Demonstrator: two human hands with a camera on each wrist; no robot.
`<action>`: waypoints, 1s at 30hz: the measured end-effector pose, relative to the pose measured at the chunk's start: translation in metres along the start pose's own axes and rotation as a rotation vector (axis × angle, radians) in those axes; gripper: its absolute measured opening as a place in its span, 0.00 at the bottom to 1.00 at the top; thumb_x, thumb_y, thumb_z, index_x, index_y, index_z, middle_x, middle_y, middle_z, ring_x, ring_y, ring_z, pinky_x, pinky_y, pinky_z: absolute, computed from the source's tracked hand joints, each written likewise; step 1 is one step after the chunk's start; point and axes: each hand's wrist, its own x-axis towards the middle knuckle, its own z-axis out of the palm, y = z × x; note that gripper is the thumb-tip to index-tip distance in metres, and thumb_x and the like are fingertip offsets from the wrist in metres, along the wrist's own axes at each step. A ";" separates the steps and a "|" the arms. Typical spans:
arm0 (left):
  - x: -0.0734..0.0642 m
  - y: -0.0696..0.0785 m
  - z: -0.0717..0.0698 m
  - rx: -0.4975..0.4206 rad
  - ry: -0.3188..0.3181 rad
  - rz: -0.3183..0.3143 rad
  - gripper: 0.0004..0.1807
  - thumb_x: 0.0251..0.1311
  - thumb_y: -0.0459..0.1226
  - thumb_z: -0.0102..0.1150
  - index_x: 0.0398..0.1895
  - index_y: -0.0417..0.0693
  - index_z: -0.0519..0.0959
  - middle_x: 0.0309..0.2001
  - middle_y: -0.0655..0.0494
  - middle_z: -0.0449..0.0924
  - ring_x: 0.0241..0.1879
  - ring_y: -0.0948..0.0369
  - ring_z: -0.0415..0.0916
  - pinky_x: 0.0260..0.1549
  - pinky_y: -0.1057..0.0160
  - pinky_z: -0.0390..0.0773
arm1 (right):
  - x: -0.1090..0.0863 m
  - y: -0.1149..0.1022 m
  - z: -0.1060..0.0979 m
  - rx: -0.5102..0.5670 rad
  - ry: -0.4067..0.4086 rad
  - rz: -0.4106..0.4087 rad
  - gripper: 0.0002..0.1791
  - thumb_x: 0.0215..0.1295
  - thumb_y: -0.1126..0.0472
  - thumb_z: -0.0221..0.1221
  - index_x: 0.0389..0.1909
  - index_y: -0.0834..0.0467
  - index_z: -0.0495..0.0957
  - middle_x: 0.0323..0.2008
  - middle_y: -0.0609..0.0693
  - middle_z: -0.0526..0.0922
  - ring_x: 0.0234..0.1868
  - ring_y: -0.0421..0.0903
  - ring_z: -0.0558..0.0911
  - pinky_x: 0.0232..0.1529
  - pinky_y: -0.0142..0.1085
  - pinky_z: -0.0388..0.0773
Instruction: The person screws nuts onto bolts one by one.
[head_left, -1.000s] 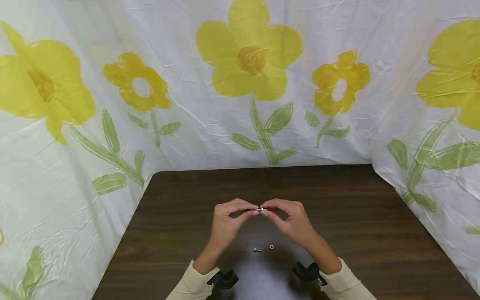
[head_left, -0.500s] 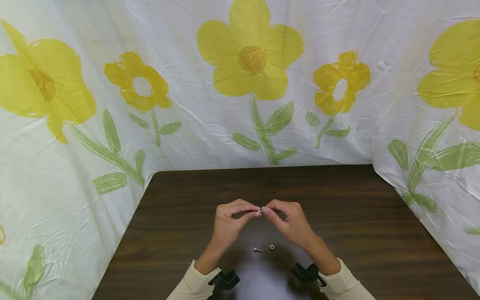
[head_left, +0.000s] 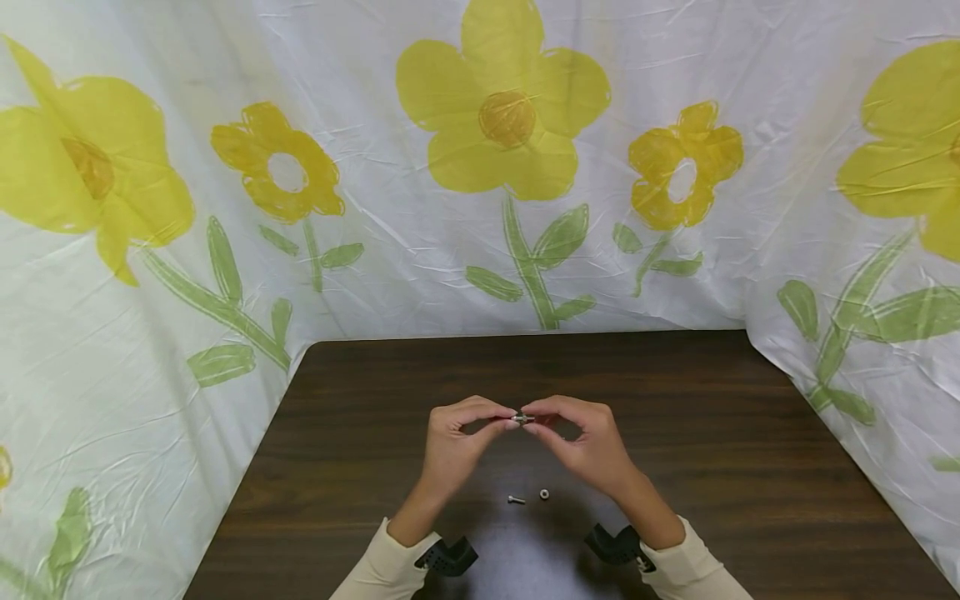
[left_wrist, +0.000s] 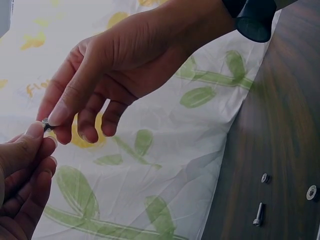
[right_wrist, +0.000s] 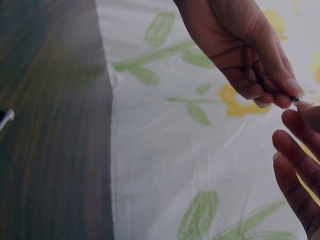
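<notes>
In the head view, my left hand (head_left: 455, 437) and my right hand (head_left: 588, 437) meet over the middle of the table. Between their fingertips lies a small metal bolt (head_left: 519, 418), roughly level. Left thumb and forefinger pinch its left end; the right thumb and forefinger are around a small nut on its right part. Fingertips cover much of both pieces. The left wrist view has the right hand (left_wrist: 125, 55) above and the left hand (left_wrist: 22, 175) at lower left, tips together at the bolt. Similarly, in the right wrist view the left hand (right_wrist: 245, 50) reaches the right hand (right_wrist: 300, 155).
On the dark wooden table (head_left: 360, 375) lie a second bolt (head_left: 516, 500) and a loose nut (head_left: 544, 495), nearer the person than the hands. The left wrist view shows another small metal ring (left_wrist: 313, 192). A flowered white cloth (head_left: 420, 275) hangs around the table.
The right fingers closed in over the nut half a second ago and now sit slightly farther right, showing more of the bolt. The left hand keeps its pinch; the loose pieces have not moved.
</notes>
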 end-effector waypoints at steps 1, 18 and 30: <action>0.001 0.003 0.000 -0.002 -0.002 -0.001 0.10 0.49 0.20 0.72 0.33 0.37 0.88 0.31 0.46 0.87 0.32 0.58 0.85 0.34 0.65 0.84 | 0.000 0.000 0.000 0.003 0.003 -0.009 0.22 0.48 0.81 0.72 0.45 0.62 0.85 0.37 0.54 0.89 0.34 0.45 0.87 0.34 0.32 0.84; 0.003 0.008 0.002 -0.014 -0.012 0.012 0.10 0.46 0.17 0.72 0.32 0.34 0.88 0.30 0.45 0.87 0.31 0.57 0.84 0.33 0.64 0.84 | -0.001 -0.004 0.000 -0.009 -0.072 0.137 0.14 0.61 0.77 0.65 0.41 0.57 0.84 0.31 0.47 0.87 0.28 0.44 0.85 0.34 0.30 0.82; 0.000 0.001 0.000 -0.008 -0.003 0.017 0.08 0.51 0.23 0.73 0.34 0.37 0.89 0.32 0.47 0.88 0.33 0.57 0.85 0.34 0.63 0.84 | -0.002 -0.004 0.000 -0.028 -0.086 0.140 0.14 0.62 0.76 0.66 0.44 0.57 0.85 0.30 0.48 0.87 0.30 0.41 0.85 0.35 0.30 0.82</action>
